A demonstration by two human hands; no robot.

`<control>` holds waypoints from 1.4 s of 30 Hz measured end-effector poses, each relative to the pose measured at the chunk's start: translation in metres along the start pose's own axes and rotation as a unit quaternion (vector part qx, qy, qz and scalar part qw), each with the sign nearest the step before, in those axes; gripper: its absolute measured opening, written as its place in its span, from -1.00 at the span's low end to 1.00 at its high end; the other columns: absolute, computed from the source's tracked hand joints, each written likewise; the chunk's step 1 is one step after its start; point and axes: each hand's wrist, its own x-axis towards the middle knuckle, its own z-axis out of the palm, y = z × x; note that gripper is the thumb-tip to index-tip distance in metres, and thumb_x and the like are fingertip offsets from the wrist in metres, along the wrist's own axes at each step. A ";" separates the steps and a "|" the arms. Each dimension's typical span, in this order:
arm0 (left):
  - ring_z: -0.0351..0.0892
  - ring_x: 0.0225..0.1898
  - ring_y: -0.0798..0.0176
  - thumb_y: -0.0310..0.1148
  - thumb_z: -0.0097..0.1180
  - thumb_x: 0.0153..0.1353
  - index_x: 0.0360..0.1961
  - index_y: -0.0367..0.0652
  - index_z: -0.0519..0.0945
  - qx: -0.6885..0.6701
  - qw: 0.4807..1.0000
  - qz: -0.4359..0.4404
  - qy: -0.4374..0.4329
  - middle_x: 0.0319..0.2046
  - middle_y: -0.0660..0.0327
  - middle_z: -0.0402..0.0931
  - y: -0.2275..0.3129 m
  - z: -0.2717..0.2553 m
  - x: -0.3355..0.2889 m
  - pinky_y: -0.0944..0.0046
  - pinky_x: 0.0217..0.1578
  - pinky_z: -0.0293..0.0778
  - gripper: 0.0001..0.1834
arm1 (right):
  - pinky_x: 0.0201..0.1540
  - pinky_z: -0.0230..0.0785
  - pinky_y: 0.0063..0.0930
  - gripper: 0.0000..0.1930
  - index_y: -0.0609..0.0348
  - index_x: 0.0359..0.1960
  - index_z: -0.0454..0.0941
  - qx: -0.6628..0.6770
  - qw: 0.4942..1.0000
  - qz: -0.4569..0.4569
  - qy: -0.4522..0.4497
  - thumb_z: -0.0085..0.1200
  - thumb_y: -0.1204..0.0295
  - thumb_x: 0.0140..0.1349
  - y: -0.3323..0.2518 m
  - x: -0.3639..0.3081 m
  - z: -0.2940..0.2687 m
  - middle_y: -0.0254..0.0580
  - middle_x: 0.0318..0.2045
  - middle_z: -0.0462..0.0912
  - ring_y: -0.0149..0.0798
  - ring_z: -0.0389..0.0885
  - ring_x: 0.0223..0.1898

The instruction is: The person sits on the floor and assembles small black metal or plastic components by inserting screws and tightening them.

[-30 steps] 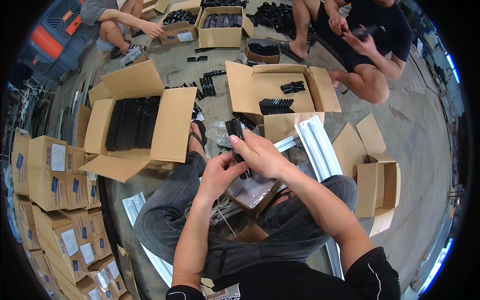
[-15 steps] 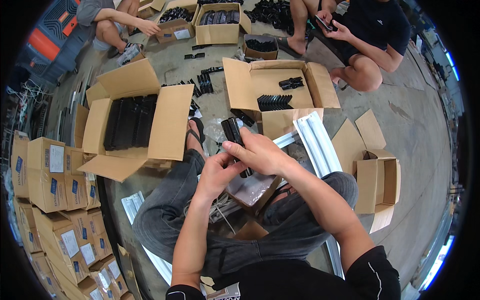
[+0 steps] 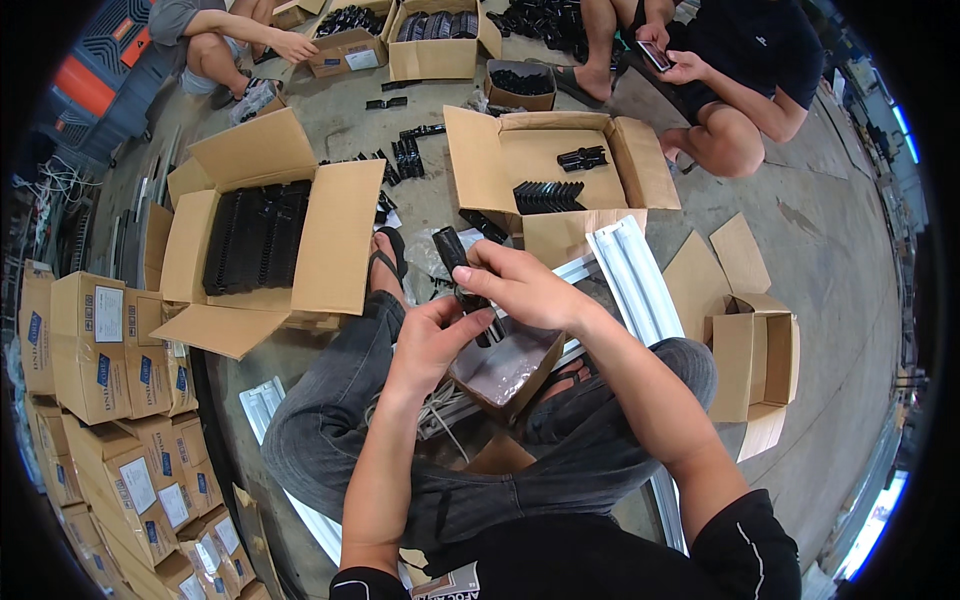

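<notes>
Stacked brown cardboard cartons [image 3: 72,345] along the left side carry white rectangular paper labels [image 3: 109,316] and blue printed marks [image 3: 103,371]; the print on the labels is too small to make out. A white label [image 3: 362,60] is also stuck on an open brown carton [image 3: 333,62] at the top. Pale printing [image 3: 455,582] shows low on the wearer's black shirt [image 3: 560,565].

The long, glossy black ribbed part [image 3: 452,250] is clamped in both hands, close together above the lap. The left hand [image 3: 435,345] pinches it near the lower end; the right hand [image 3: 525,287] grips it from the right, thumb laid across its side. Its upper end points up and to the left, clear of the fingers, while its lower end pokes out between the hands, above a small brown cardboard box [image 3: 540,380] lined with clear plastic film [image 3: 493,362].

Beyond the hands, a large open brown cardboard box [image 3: 475,155] holds a row of similar black pieces [image 3: 548,198].
</notes>
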 end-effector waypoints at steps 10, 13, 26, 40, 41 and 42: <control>0.21 -0.61 0.63 -0.26 0.35 0.19 -0.36 -0.25 0.62 -0.089 0.996 0.030 0.002 -0.60 0.48 0.40 0.000 0.001 -0.001 0.49 -0.62 0.05 -0.74 | -0.38 0.29 -0.38 -0.53 0.30 -0.38 0.45 0.019 0.999 -0.012 0.030 0.06 0.05 0.37 0.003 0.003 0.002 -0.22 -0.53 0.44 -0.38 0.35 -0.43; 0.16 -0.66 0.64 -0.27 0.34 0.20 -0.34 -0.24 0.62 -0.096 0.995 0.028 0.002 -0.61 0.50 0.37 0.001 0.002 -0.001 0.49 -0.66 -0.02 -0.76 | -0.37 0.29 -0.42 -0.54 0.30 -0.35 0.47 0.018 1.000 -0.011 0.013 0.04 0.04 0.39 0.007 0.005 0.002 -0.26 -0.53 0.44 -0.41 0.36 -0.42; 0.19 -0.65 0.57 -0.11 0.05 0.42 -0.05 -0.29 0.54 -0.462 0.884 0.064 0.033 -0.61 0.47 0.20 0.011 -0.044 0.002 0.52 -0.66 0.16 -0.60 | -0.23 0.47 -0.32 -0.63 0.26 -0.33 0.66 0.009 0.972 0.214 0.101 0.06 0.15 0.29 0.118 0.052 0.006 -0.09 -0.45 0.68 -0.21 0.65 -0.35; 0.19 -0.59 0.58 -0.15 0.09 0.39 0.01 -0.33 0.54 -0.438 0.893 0.061 0.082 -0.56 0.47 0.25 0.007 -0.046 0.009 0.53 -0.60 0.18 -0.59 | -0.07 0.56 -0.15 -0.76 0.19 -0.22 0.72 -0.374 0.908 0.109 -0.154 0.11 0.47 0.08 0.242 0.185 0.134 0.07 -0.15 0.71 0.07 0.69 -0.09; 0.18 -0.59 0.57 -0.15 0.09 0.39 0.01 -0.34 0.54 -0.433 0.894 0.053 0.100 -0.56 0.47 0.25 0.004 -0.045 0.010 0.52 -0.60 0.18 -0.58 | -0.07 0.56 -0.15 -0.77 0.18 -0.22 0.72 -0.340 0.919 0.115 -0.160 0.10 0.47 0.10 0.251 0.190 0.143 0.03 -0.16 0.71 0.04 0.70 -0.09; 0.17 -0.59 0.56 -0.17 0.11 0.38 0.02 -0.34 0.54 -0.441 0.892 0.050 0.084 -0.55 0.47 0.26 0.007 -0.044 0.012 0.52 -0.61 0.19 -0.59 | -0.08 0.57 -0.16 -0.78 0.11 -0.23 0.74 -0.364 0.908 0.116 -0.171 0.07 0.43 0.16 0.253 0.188 0.147 -0.04 -0.15 0.73 -0.02 0.71 -0.09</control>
